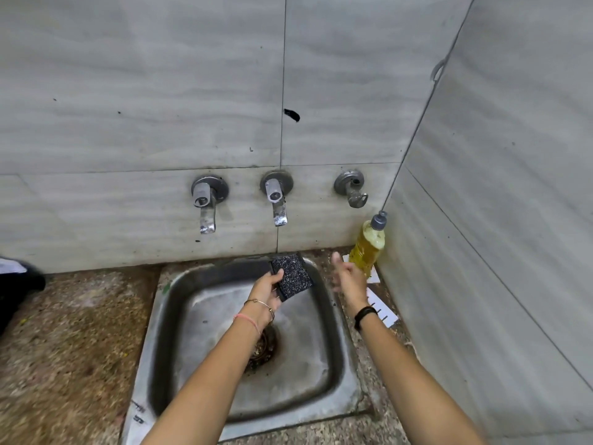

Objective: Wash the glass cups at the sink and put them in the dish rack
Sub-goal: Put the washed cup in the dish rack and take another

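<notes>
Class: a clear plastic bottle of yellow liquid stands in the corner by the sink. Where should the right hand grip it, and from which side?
Best to grip the clear plastic bottle of yellow liquid round its wide body, below the narrow grey cap. Come from its left, sink side: tiled walls close off its back and right, and the open right hand hovers there.

Standing here I can read nothing: the dark print on the front-left rim of the sink (138, 415) is too small and smeared, the white card (383, 311) shows only short black ticks, and the yellow bottle (367, 248) carries no legible label.
</notes>
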{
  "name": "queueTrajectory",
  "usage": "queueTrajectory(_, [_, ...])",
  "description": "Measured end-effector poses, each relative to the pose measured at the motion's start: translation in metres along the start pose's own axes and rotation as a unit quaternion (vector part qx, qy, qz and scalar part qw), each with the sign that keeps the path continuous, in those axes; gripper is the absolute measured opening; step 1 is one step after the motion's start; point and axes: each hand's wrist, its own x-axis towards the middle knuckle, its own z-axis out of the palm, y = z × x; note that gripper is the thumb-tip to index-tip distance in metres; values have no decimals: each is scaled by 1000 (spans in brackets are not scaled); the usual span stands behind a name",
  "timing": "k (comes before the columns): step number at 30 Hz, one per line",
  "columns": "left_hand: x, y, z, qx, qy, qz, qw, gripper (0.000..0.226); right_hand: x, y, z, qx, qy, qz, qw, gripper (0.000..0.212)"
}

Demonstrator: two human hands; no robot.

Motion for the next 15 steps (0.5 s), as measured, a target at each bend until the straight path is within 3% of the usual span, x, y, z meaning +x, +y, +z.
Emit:
queueTrajectory(2, [-7,-1,-1,14,-2,13,1000,14,-17,-3,12,84,-217,39,972,41])
queueTrajectory(4, [-13,-2,-4,32,6,27,999,15,-25,-2,24,119,-294,53,947,33])
queueTrajectory(10, [-19,-6,-32,218,87,69,969,21,-32,8,50,43,-187,46,980,31])
queueTrajectory(13, [-19,-9,-58,350,133,91,923,14,-37,17,56,12,-158,63,985,12])
queueTrajectory(15, [-25,-12,-73,448,153,105,875,22,-42,20,60,27,-173,80,981,5])
